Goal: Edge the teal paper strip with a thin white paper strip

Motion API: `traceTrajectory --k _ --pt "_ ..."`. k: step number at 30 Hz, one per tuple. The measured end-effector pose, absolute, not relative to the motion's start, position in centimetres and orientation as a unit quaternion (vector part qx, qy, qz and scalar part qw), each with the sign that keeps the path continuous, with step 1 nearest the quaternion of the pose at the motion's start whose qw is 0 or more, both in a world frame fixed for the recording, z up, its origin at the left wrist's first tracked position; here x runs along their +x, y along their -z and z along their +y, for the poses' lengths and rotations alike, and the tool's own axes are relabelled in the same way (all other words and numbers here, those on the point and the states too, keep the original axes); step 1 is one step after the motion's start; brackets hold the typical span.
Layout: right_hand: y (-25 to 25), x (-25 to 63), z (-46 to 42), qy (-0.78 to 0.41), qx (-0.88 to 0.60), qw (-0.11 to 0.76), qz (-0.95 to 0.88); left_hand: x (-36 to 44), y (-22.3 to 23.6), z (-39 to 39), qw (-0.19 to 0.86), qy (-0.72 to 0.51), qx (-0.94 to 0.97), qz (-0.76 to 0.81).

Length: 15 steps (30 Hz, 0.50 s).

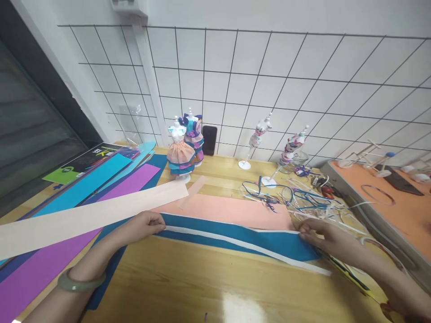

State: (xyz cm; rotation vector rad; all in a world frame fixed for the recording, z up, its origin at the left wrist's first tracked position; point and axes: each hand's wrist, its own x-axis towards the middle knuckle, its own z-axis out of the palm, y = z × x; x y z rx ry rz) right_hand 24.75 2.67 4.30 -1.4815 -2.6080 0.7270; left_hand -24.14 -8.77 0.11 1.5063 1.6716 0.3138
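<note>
On the surface (188, 278), lower centre of the frame, a blue strip (232, 231) spans both grips. The left grip (148, 224), pinched closed, holds its left end; the right grip (318, 233), likewise pinched, its upper right edge. A narrow white strip (269, 252) slants below.

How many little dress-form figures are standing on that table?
4. The peach-skirted form stands left of centre, with the bow-trimmed form close behind it. The third form is right of centre, and the fourth form leans a little further right.
</note>
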Motion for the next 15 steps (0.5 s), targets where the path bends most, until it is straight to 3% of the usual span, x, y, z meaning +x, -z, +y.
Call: traceTrajectory --k 8,15 --pt "-4.7 26.2 2.8 -0.354 -0.508 0.060 -0.783 -23.9 -0.8 -8.7 0.429 -0.123 0.604 0.660" --pt "-4.7 27.2 2.9 -0.355 -0.547 0.097 -0.752 -23.6 -0.7 -8.7 0.420 -0.117 0.611 0.661"
